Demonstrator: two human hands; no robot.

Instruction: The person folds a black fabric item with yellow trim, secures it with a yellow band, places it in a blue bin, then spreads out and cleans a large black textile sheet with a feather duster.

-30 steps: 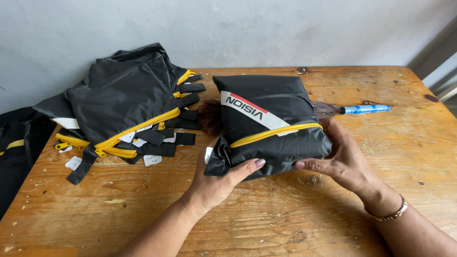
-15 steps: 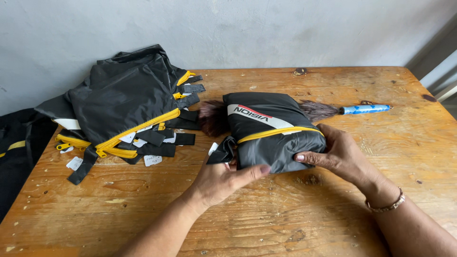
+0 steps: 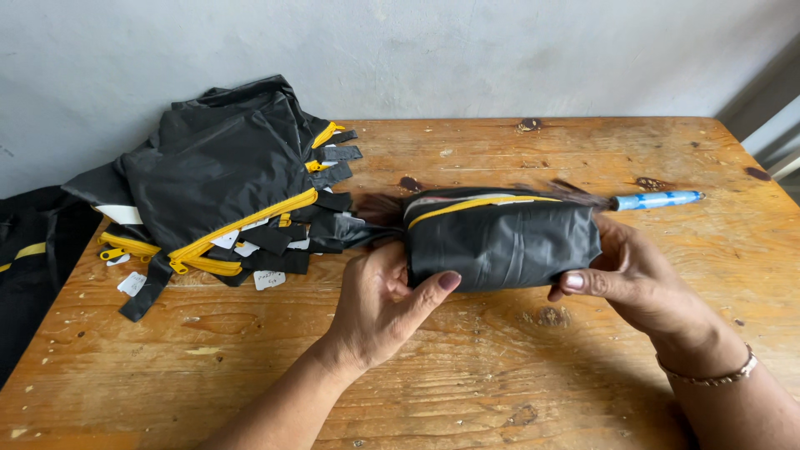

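In the head view, the rolled black bag with a yellow zipper (image 3: 502, 242) lies in the middle of the frame on the wooden table (image 3: 467, 392), and the left hand (image 3: 385, 302) grasps its left end while the right hand (image 3: 627, 275) grasps its right end. A pile of black bags (image 3: 212, 179) with yellow zippers and small white tags is at the upper left. A blue pen (image 3: 658, 199) lies just behind the roll, at the right.

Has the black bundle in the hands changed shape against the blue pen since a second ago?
Yes. The black bundle has been rolled tighter and flatter, its top edge now level with the blue pen.
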